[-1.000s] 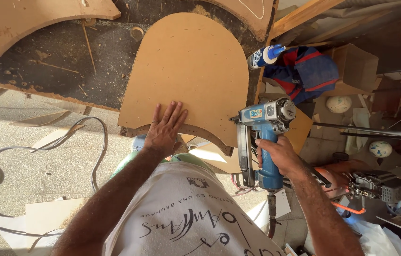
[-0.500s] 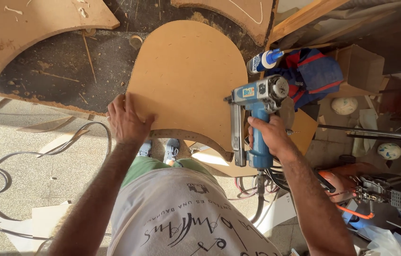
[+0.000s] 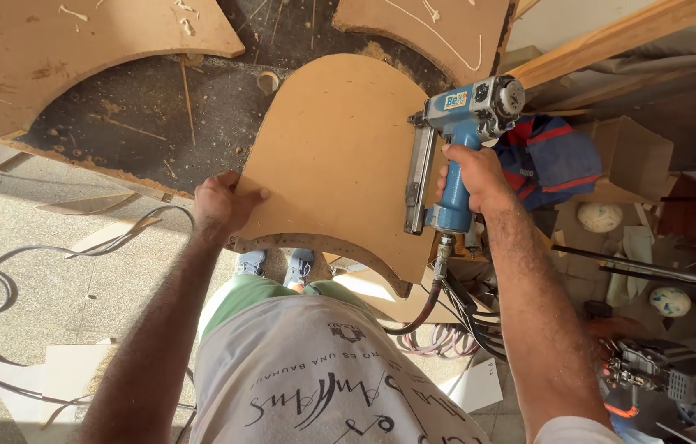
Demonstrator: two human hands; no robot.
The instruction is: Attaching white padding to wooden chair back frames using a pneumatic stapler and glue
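The left hand [image 3: 220, 205] has slid off the bottom middle of the rounded board [image 3: 331, 164] and now sits at its lower left corner, grip closed on the edge, thumb on top, fingers wrapped under. A second ago it lay flat near the curved cut-out at the bottom; now it pinches the side. The right hand [image 3: 467, 177] has swung the blue nail gun [image 3: 455, 148] up and inward: it hung beside the board's right edge before, and now its long magazine lies along that right edge, nose over the panel. That grip is closed tight round the handle; whether a finger is on the trigger I cannot tell.

The board itself rests on the dark, dusty worktop [image 3: 117, 123], its arched top pointing away from the person, a thinner curved strip [image 3: 323, 247] showing under its near edge. A black hose [image 3: 426, 304] trails from the gun's base down toward the floor.

By my reading, the board is now braced from the side and the gun is lined up on the right edge, so the work looks set for fastening there.
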